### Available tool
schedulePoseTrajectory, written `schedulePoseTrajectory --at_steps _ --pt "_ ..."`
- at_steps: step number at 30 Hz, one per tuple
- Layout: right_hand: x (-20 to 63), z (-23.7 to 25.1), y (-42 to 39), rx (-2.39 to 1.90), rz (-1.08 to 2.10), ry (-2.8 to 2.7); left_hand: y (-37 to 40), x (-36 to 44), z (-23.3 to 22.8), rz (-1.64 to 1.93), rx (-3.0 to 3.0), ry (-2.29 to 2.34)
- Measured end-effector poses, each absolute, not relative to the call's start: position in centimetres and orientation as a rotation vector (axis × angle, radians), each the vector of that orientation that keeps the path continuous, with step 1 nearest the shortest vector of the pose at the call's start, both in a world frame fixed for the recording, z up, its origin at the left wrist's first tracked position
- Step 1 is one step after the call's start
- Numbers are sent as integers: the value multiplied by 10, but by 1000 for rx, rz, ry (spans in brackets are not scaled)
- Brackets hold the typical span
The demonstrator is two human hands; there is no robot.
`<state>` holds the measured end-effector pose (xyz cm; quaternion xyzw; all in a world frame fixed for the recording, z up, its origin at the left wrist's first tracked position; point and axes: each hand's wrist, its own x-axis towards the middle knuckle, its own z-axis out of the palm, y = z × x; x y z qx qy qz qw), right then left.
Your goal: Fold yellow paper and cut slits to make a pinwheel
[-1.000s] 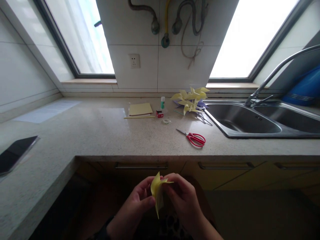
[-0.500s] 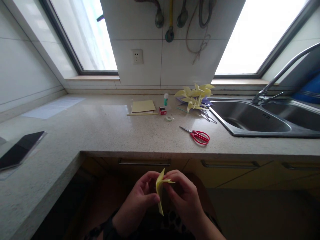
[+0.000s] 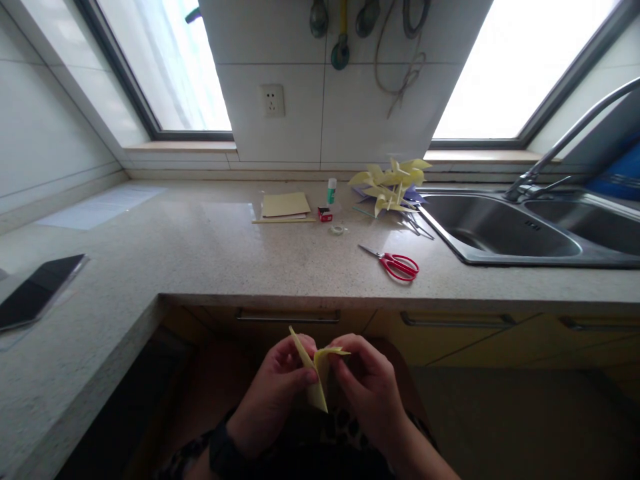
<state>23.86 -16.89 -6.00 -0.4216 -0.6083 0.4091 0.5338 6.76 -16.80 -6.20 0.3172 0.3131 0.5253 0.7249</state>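
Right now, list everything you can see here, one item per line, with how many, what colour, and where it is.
folded paper piece: one, pale yellow, held between both hands below the counter edge
scissors: one, red handles, on the counter right of centre
paper pinwheels: a pile, count unclear, mostly yellow with some purple, left of the sink
paper sheets: small stack, yellow, back of the counter
glue stick: one, white with green, right of the sheets
small box: one, red, below the glue stick
tape roll: one, clear, near the box
phone: one, black, far left counter
sink: double, steel, right
faucet: one, metal, over the sink
left hand: pinching the paper
right hand: pinching the paper
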Motion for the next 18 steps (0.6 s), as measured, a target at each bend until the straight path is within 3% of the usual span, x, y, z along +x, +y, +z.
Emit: schedulePoseTrajectory --at_steps 18 --pt "239 -69 -170 -1037 893 -1208 -171 63 -59 1384 606 925"
